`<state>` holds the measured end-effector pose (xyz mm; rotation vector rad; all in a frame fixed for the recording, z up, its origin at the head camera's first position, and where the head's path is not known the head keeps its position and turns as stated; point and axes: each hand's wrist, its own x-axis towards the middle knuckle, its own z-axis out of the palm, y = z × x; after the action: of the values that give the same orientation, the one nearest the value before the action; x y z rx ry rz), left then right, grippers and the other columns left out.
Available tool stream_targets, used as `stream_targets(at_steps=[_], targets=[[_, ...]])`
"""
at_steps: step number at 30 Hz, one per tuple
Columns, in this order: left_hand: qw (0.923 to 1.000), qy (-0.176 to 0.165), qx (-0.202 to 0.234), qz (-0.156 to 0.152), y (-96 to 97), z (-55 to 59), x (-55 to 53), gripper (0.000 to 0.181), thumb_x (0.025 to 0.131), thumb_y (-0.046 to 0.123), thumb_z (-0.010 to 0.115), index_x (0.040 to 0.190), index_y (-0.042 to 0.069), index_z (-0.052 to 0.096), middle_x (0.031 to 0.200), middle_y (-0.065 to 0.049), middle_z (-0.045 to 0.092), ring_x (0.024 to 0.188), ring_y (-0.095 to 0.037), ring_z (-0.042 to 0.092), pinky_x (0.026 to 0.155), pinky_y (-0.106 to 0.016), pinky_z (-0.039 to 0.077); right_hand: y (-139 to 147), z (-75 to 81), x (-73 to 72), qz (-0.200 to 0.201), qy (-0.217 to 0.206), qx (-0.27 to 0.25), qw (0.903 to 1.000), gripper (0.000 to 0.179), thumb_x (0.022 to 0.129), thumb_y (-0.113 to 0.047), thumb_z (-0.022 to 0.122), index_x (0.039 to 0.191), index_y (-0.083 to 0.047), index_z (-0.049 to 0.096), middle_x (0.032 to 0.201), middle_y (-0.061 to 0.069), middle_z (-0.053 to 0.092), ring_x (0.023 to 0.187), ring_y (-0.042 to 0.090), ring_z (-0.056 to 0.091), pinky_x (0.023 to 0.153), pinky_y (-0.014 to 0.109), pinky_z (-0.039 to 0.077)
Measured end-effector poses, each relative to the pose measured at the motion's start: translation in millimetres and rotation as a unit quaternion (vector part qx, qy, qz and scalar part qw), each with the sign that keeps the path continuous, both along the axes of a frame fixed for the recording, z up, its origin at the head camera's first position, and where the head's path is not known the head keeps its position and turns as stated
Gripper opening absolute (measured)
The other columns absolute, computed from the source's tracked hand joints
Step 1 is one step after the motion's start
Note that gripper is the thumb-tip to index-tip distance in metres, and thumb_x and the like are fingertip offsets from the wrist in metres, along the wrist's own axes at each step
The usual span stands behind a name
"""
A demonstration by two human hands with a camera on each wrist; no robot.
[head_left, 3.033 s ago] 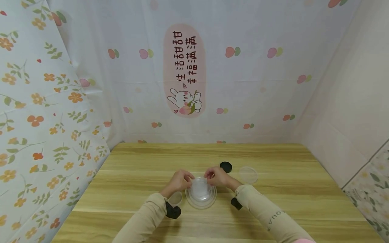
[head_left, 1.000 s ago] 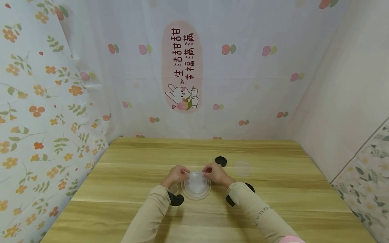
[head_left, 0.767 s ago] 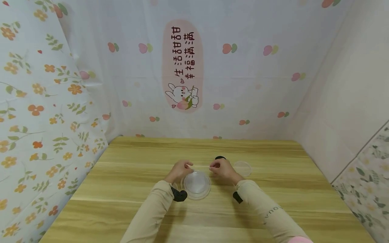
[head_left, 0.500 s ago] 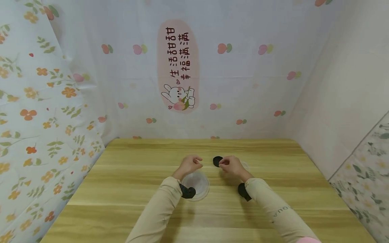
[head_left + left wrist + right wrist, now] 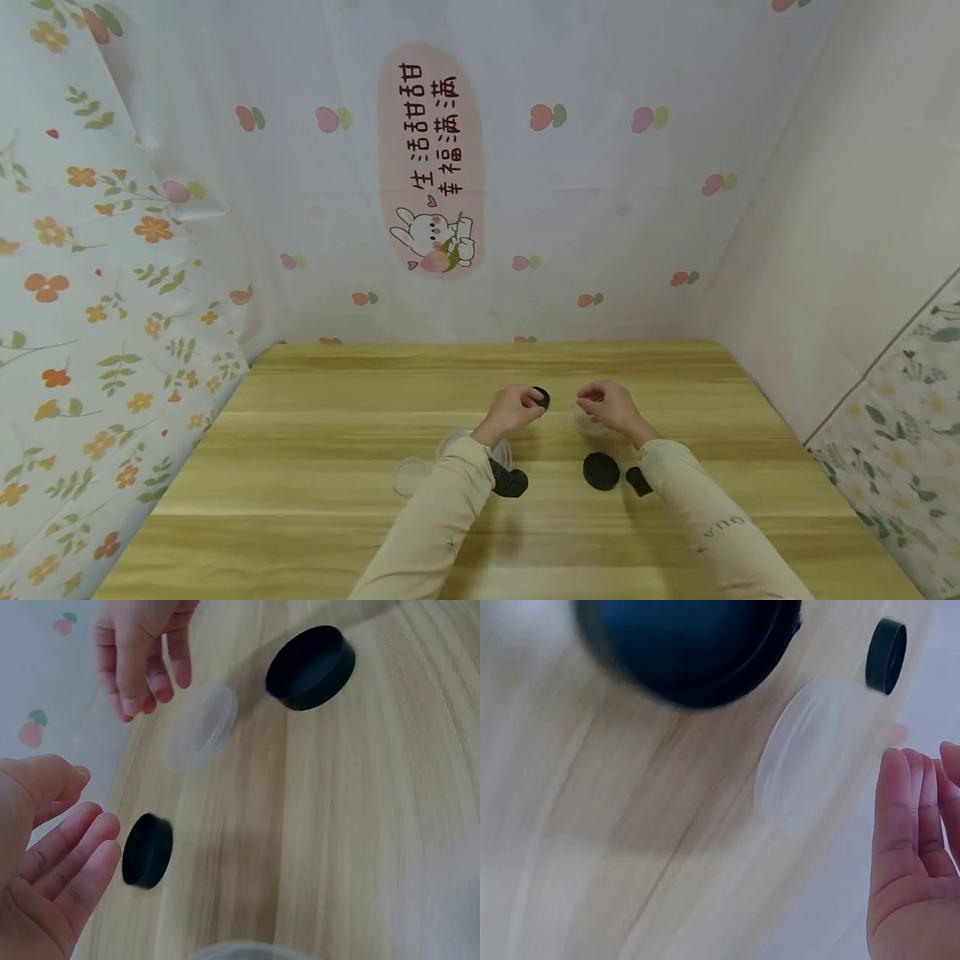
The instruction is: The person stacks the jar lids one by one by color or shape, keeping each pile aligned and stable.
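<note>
Both hands are empty and raised above the table. My left hand [image 5: 513, 410] hovers by the smaller black lid [image 5: 543, 398], overlapping it in the head view; its fingers are parted from the thumb, as the left wrist view shows. Close by the flat clear plastic lid [image 5: 802, 757] is my right hand [image 5: 613, 408], fingers loosely bent. A larger black lid [image 5: 602, 471], hollow side up, lies nearer the body, left of the right wrist. Behind the left forearm, partly hidden, sits a stack of round clear plastic pieces [image 5: 452, 442].
Another clear disc [image 5: 411, 477] lies left of the stack, its edge against the left sleeve. Black wrist mounts [image 5: 510, 482] hang under both forearms. The wooden table [image 5: 315, 433] ends at a printed cloth backdrop [image 5: 570, 208].
Both hands have let go of the clear stack's rim and moved right, the left to the small black lid, the right over the clear lid. The camera view has shifted slightly too.
</note>
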<state>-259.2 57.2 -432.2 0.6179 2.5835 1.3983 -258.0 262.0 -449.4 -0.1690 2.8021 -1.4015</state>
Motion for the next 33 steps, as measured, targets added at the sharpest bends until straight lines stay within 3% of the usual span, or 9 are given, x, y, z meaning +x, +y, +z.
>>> stream_targets(at_steps=[2, 4, 6, 9, 11, 13, 17, 23, 33], targets=[[1.0000, -0.003, 0.002, -0.003, 6.9, -6.8, -4.4, 0.022, 0.082, 0.009, 0.060, 0.102, -0.001, 0.062, 0.082, -0.007, 0.061, 0.073, -0.017, 0.056, 0.061, -0.026, 0.046, 4, -1.4, 0.6, -0.009, 0.002, 0.002, 1.0000, 0.021, 0.085, -0.005, 0.056, 0.099, 0.010, 0.058, 0.085, 0.017, 0.060, 0.074, 0.033, 0.058, 0.059, 0.033, 0.051], [0.9996, 0.020, -0.017, -0.004, 13.7, -13.7, -6.6, 0.025, 0.082, 0.011, 0.060, 0.105, 0.001, 0.062, 0.087, -0.009, 0.061, 0.078, -0.020, 0.057, 0.066, -0.030, 0.047, 7, -3.5, 2.4, -0.007, 0.004, 0.004, 1.0000, 0.021, 0.085, -0.005, 0.055, 0.099, 0.011, 0.058, 0.085, 0.017, 0.060, 0.074, 0.033, 0.058, 0.058, 0.033, 0.051], [0.9976, 0.064, -0.008, -0.025, 21.5, -48.0, -27.1, 0.027, 0.083, 0.022, 0.059, 0.104, 0.005, 0.064, 0.084, -0.004, 0.062, 0.075, -0.015, 0.057, 0.063, -0.026, 0.047, 9, -6.1, 4.5, -0.007, 0.010, 0.016, 0.9998, 0.021, 0.085, -0.005, 0.056, 0.098, 0.011, 0.058, 0.085, 0.016, 0.060, 0.075, 0.032, 0.057, 0.059, 0.033, 0.050], [0.9974, 0.059, -0.020, -0.038, 32.0, -62.4, -35.9, 0.030, 0.082, 0.028, 0.061, 0.105, 0.010, 0.064, 0.085, 0.000, 0.062, 0.074, -0.011, 0.057, 0.062, -0.024, 0.047, 15, -9.8, 6.1, -0.007, 0.032, 0.047, 0.9984, 0.021, 0.085, -0.006, 0.055, 0.098, 0.010, 0.059, 0.087, 0.017, 0.060, 0.079, 0.031, 0.057, 0.064, 0.035, 0.049], [0.9988, 0.009, -0.006, -0.047, 37.7, -62.5, -36.3, 0.030, 0.081, 0.029, 0.063, 0.105, 0.011, 0.064, 0.085, 0.001, 0.062, 0.075, -0.011, 0.057, 0.061, -0.023, 0.046, 19, -11.6, 6.1, -0.022, 0.041, 0.062, 0.9970, 0.021, 0.085, -0.006, 0.056, 0.098, 0.010, 0.059, 0.088, 0.017, 0.060, 0.082, 0.030, 0.056, 0.067, 0.037, 0.049], [0.9982, -0.048, -0.018, -0.029, 40.7, -32.3, -14.2, 0.032, 0.081, 0.020, 0.063, 0.110, 0.007, 0.061, 0.093, -0.005, 0.062, 0.084, -0.017, 0.058, 0.069, -0.028, 0.048, 23, -13.0, 5.7, -0.031, 0.046, 0.071, 0.9959, 0.021, 0.085, -0.006, 0.056, 0.098, 0.010, 0.059, 0.089, 0.018, 0.060, 0.082, 0.031, 0.056, 0.068, 0.039, 0.048], [0.9966, -0.082, 0.007, -0.003, 43.6, -17.7, 6.0, 0.036, 0.081, 0.012, 0.061, 0.114, -0.002, 0.055, 0.104, -0.016, 0.058, 0.095, -0.026, 0.055, 0.077, -0.033, 0.046, 28, -14.8, 4.1, -0.039, 0.035, 0.070, 0.9962, 0.024, 0.084, -0.006, 0.054, 0.100, 0.012, 0.057, 0.091, 0.021, 0.059, 0.085, 0.034, 0.055, 0.071, 0.042, 0.047], [0.9900, -0.129, 0.051, 0.027, 47.8, -29.0, 11.9, 0.047, 0.080, 0.013, 0.063, 0.121, -0.005, 0.048, 0.116, -0.019, 0.052, 0.106, -0.030, 0.049, 0.085, -0.036, 0.042, 29, -19.4, 3.4, -0.052, 0.011, 0.081, 0.9953, 0.029, 0.083, -0.006, 0.055, 0.104, 0.014, 0.054, 0.093, 0.023, 0.058, 0.088, 0.034, 0.054, 0.076, 0.043, 0.045], [0.9875, -0.130, 0.061, 0.064, 60.8, -38.3, 10.9, 0.048, 0.076, 0.012, 0.066, 0.118, -0.006, 0.050, 0.114, -0.021, 0.053, 0.108, -0.032, 0.048, 0.088, -0.037, 0.040, 29, -21.0, -1.7, -0.059, 0.007, 0.085, 0.9946, 0.028, 0.082, -0.006, 0.057, 0.102, 0.013, 0.055, 0.088, 0.020, 0.059, 0.083, 0.031, 0.055, 0.069, 0.039, 0.048]])
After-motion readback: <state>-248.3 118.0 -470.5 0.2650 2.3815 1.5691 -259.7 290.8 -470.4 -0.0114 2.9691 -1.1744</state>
